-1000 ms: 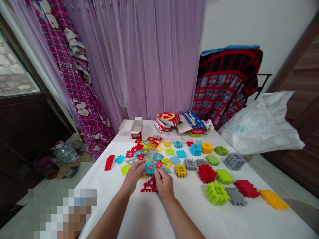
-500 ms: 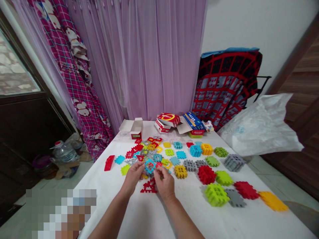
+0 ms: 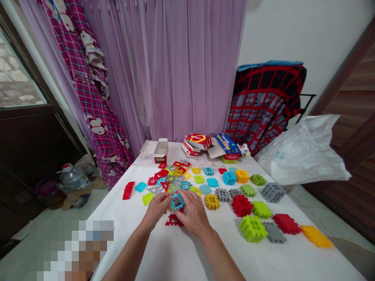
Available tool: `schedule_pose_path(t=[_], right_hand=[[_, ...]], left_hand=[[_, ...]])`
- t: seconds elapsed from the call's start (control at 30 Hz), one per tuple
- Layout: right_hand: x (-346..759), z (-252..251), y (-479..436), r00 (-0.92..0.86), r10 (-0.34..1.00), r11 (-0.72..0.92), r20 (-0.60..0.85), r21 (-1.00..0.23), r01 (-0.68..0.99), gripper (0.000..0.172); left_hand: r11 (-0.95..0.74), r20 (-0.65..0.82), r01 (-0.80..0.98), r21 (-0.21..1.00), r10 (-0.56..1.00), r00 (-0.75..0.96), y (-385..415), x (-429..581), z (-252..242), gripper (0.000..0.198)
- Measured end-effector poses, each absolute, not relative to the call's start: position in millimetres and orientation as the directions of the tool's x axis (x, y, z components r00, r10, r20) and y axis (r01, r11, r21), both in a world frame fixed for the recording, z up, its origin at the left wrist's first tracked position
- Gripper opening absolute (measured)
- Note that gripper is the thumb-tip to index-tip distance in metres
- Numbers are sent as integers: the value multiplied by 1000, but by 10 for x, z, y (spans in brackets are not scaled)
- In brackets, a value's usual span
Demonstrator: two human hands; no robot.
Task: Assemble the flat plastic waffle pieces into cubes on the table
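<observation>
Between my hands, a blue toothed building piece (image 3: 176, 201) with an open centre is held above the white tablecloth. My left hand (image 3: 158, 209) pinches its left edge between thumb and fingers. On the other side my right hand (image 3: 195, 212) curls over the top and right edge, its thumb below. A red triangular lattice piece (image 3: 174, 221) lies on the table just beneath. Behind the hands spreads a mixed pile of loose toothed pieces (image 3: 175, 180) in red, grey, yellow, blue and green, partly hidden by my fingers.
Stacks of sorted pieces stand to the right, among them a green stack (image 3: 253, 228), a red stack (image 3: 241, 205) and a grey stack (image 3: 273, 191). Opened boxes (image 3: 197, 143) sit at the back edge. A white plastic bag (image 3: 304, 152) bulges beside the right edge.
My right hand has shifted up and its fingers now wrap over the blue piece's top edge. The piece has turned and shows a squarer face. My left hand has stayed about where it was.
</observation>
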State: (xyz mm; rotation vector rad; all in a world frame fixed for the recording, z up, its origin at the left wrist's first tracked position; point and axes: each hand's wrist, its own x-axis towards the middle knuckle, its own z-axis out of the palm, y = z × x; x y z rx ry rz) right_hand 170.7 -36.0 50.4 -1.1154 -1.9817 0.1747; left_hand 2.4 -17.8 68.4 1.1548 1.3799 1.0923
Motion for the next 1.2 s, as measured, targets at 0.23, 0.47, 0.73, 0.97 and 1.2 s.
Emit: schedule_pose_path(t=[0.23,0.47,0.73,0.97,1.2], right_hand=[[1698,553,-399,-279,755,599,593,-452,661,64],[1724,609,-424,-261,767,570,587,-434,697,61],[2060,762,-215,-226,780,514,584,-391,764,65],[3371,1003,471,27,861,158,507,-317,935,66],[3934,929,700,92,943,-19,321,-223,975,66]], left_hand=[[108,-105,83,991,994,-30,-192,50,663,41],[88,-88,93,992,996,-6,-190,72,661,43],[54,-41,160,986,996,-83,-170,31,603,50],[-132,374,583,802,871,-319,-284,-497,272,39],[-115,439,672,731,834,-334,-272,-636,17,41]])
